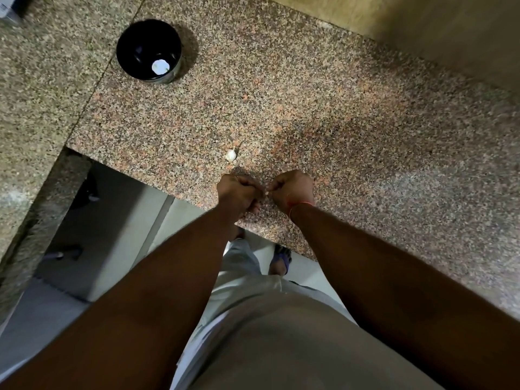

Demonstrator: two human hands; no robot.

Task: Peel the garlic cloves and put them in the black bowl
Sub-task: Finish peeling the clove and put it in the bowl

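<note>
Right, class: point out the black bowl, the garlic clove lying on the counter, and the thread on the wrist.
black bowl point(121, 56): head view, left inner wall.
garlic clove point(230, 155): head view, its middle.
wrist thread point(302, 204): head view, right-wrist strand.

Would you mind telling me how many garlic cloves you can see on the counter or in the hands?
2: one clove lies on the counter just beyond the hands; another is pinched between both hands, mostly hidden. Any in the bowl cannot be told.
</note>
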